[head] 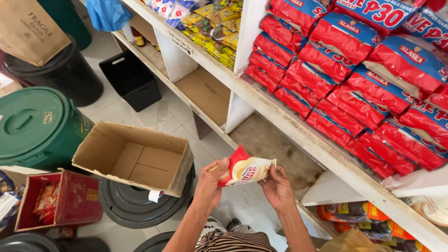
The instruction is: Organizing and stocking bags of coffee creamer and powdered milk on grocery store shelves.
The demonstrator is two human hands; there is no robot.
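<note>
A small red and cream sachet pack (243,168) is held between both my hands at the bottom centre. My left hand (211,183) grips its left, red end. My right hand (276,187) pinches its right, cream end. The pack hovers in front of a white wooden shelf (298,135). On that shelf, to the upper right, lie several rows of red and blue pouches (354,79).
An open, empty cardboard box (135,156) rests on a dark bin lid (135,205) at my left. A green bin (37,126), a black bin (60,70), a black crate (130,79) and a red carton (60,198) stand on the tiled floor. Yellow packets (214,28) fill another shelf bay.
</note>
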